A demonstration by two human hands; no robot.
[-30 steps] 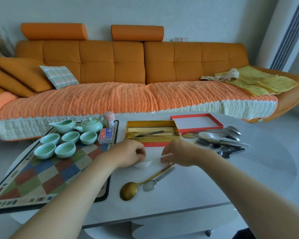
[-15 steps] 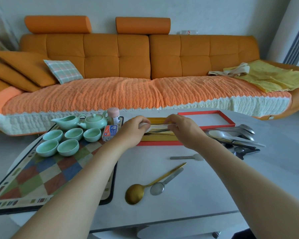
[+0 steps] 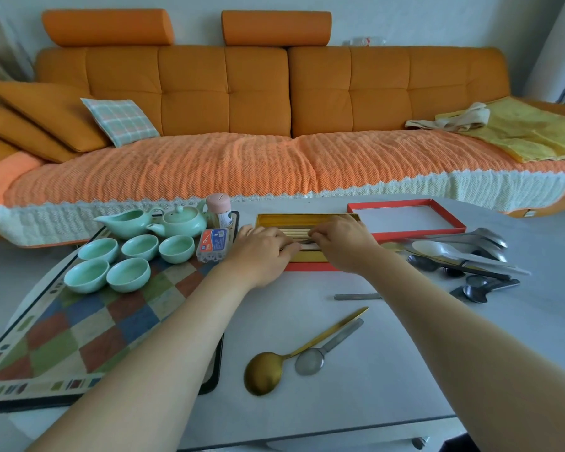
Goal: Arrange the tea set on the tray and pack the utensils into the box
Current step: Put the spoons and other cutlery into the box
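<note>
The gold-lined box (image 3: 307, 219) with a red base stands at the table's middle back. Both my hands are lowered into it. My left hand (image 3: 261, 252) and my right hand (image 3: 343, 243) each pinch an end of a white spoon (image 3: 302, 245), mostly hidden by my fingers, which lies along the box over other utensils. On the checkered tray (image 3: 79, 337) at left stand a pale green teapot (image 3: 180, 220), a pitcher (image 3: 124, 221) and several cups (image 3: 129, 274). Nearer me lie a gold spoon (image 3: 265, 370) and a small steel spoon (image 3: 310, 362).
The red box lid (image 3: 408, 220) lies right of the box. A heap of steel and white spoons (image 3: 460, 252) is at far right, with a loose steel handle (image 3: 356, 296) nearer. A pink-capped bottle (image 3: 219, 207) and a small packet (image 3: 214, 244) sit on the tray. An orange sofa (image 3: 274, 93) stands behind.
Both hands lifted the white spoon from the table in front of the box, carried it away from me and lowered it into the box. My view has tilted down slightly.
</note>
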